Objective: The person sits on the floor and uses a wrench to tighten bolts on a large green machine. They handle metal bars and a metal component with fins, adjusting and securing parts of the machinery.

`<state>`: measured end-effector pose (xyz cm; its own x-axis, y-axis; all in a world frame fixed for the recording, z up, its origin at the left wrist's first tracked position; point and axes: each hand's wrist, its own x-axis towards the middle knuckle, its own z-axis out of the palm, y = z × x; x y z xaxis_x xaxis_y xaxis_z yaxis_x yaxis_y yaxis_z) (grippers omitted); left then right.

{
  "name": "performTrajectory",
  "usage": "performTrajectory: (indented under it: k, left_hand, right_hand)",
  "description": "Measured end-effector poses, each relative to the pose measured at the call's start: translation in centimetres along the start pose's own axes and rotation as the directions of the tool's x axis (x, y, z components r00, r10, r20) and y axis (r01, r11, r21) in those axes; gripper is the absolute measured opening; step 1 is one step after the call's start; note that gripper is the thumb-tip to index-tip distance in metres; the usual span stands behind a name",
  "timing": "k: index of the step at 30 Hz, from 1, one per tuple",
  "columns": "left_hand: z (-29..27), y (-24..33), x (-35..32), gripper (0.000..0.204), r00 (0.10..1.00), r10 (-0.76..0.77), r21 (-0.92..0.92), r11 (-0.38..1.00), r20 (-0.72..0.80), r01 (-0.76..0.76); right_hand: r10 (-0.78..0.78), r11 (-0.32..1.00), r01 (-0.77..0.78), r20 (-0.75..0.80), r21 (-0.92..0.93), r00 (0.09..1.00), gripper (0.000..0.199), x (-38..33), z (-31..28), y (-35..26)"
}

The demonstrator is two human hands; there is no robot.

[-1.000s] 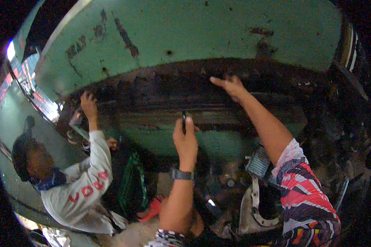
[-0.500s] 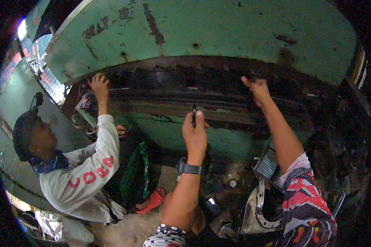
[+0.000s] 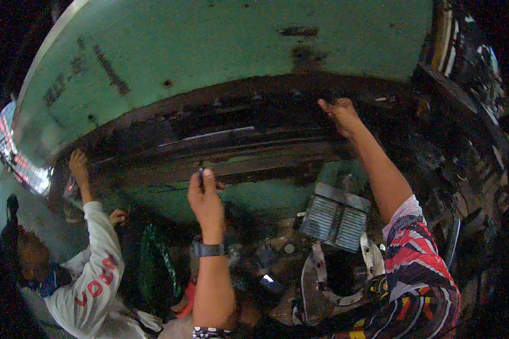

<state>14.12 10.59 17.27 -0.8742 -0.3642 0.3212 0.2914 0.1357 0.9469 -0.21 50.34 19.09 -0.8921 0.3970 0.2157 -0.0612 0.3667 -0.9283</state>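
Observation:
My left hand (image 3: 205,195) is closed in a pinch, thumb up, around a small dark thin object (image 3: 201,170) whose kind I cannot make out. It is held in front of a brown metal ledge, apart from the green panel. Farther right, my right hand (image 3: 342,116) reaches up to the dark recess (image 3: 237,110) under the lower edge of the large green metal panel (image 3: 220,48). Its fingers are curled and the thumb points left. Whatever those fingers hold, if anything, is lost in the shadow.
At the far left, a co-worker in a white sleeve (image 3: 102,265) has one hand (image 3: 78,164) against the panel's edge. Below my right forearm are a ribbed grey metal part (image 3: 335,219) and a curved metal bracket (image 3: 315,277). Dark machinery (image 3: 413,147) crowds the right side.
The view has swung to the right, so the panel and the co-worker appear farther left. The ribbed part shows more fully. Both my hands keep their grips.

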Motion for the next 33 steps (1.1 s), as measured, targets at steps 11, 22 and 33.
performTrajectory:
  k: [11, 22, 33]
  left_hand:
    - [-0.8, -0.9, -0.4, 0.034, 0.992, 0.112, 0.165, 0.981, -0.054, -0.102]
    - [-3.1, -1.2, -0.5, 0.032, 0.999, 0.034, 0.160, 0.986, 0.041, -0.040]
    - [-15.0, -4.3, 3.7, 0.030, 0.971, 0.226, 0.310, 0.920, 0.081, -0.240]
  right_hand:
    - [0.108, 0.991, -0.115, 0.092, 0.074, 0.990, 0.087, 3.0, -12.5, 3.2]
    - [-0.200, 0.967, 0.180, 0.103, 0.178, 0.974, 0.058, 0.5, -9.2, -0.3]
    - [0.194, 0.973, -0.189, -0.020, 0.135, 0.981, 0.060, 0.2, -13.5, 3.2]
